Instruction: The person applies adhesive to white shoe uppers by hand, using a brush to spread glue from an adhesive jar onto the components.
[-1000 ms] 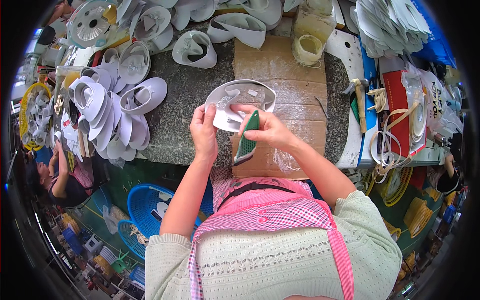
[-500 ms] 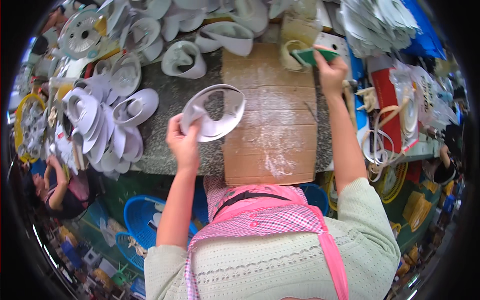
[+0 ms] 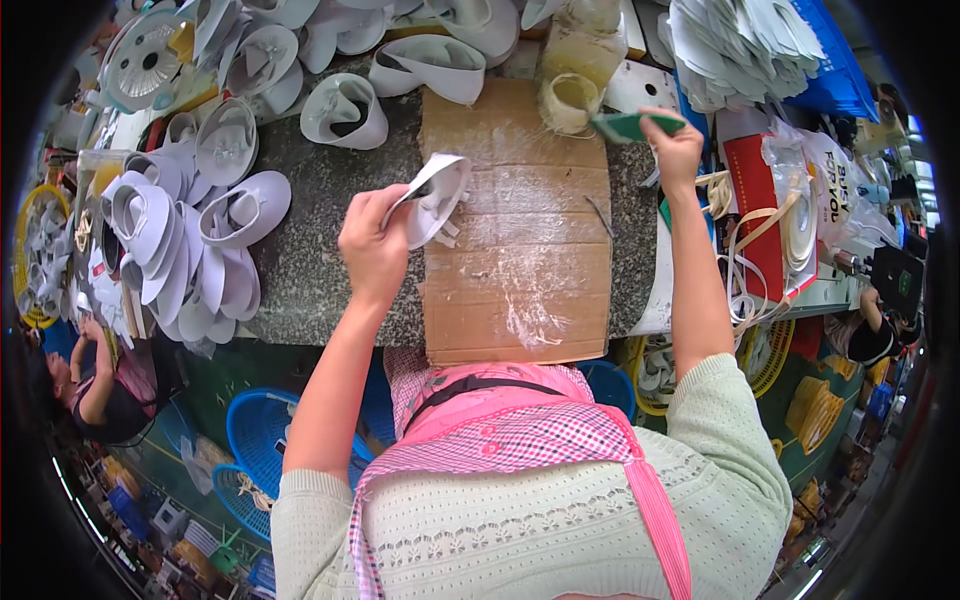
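Note:
My left hand (image 3: 375,250) is closed on the rim of a white shoe upper (image 3: 440,205), held tilted above the left edge of a cardboard sheet (image 3: 515,270). Between the fingers of my right hand (image 3: 677,155) is a flat green scraper (image 3: 622,127), its tip just to the right of a pale, crusted glue pot (image 3: 572,100). Whitish smears mark the cardboard, which lies on a speckled stone tabletop (image 3: 310,265).
More white uppers (image 3: 170,235) are piled at the left and along the back. A stack of white cut sheets (image 3: 745,50) stands back right, near a red box (image 3: 755,200) with pale straps. Blue baskets (image 3: 265,440) sit below the table. Other people work on both sides.
My left hand has turned the upper so it shows more edge-on. My right hand has drawn the scraper out of the pot, to its right and a little lower. The view has shifted slightly.

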Motion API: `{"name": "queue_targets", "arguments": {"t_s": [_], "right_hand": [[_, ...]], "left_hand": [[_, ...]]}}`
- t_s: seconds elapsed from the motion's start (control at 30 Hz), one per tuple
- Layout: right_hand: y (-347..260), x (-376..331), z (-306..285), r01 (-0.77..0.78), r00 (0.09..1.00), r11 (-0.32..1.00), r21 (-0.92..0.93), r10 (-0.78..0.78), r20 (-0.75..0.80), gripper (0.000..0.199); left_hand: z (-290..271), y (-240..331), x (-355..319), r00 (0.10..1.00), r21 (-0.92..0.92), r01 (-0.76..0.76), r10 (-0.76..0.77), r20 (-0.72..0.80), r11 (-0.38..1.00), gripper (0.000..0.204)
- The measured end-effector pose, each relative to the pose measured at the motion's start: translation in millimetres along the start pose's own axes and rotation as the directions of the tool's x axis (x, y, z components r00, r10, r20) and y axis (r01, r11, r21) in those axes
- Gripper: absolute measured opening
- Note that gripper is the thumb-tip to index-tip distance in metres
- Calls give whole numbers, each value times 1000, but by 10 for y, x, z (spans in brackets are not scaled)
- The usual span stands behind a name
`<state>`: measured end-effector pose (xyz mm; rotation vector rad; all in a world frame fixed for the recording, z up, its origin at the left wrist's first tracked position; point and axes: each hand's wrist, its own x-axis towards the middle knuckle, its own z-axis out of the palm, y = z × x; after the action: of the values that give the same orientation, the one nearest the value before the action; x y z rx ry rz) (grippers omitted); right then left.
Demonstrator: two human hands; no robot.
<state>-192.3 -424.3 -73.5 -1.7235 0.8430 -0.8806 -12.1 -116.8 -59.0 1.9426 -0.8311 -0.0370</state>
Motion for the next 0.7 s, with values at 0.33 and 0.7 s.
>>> {"name": "queue_targets", "arguments": {"t_s": [0.33,0.7], "right_hand": [[-96,-936,1373,363,829,914,181,-405,385,23],[-151,-859,1593,560,688,826,68,-509,517,20]], "left_hand": [[255,47,586,981,143,42,-68,184,989,19],[219,-27,420,981,94,14,-32,190,996,18]]}}
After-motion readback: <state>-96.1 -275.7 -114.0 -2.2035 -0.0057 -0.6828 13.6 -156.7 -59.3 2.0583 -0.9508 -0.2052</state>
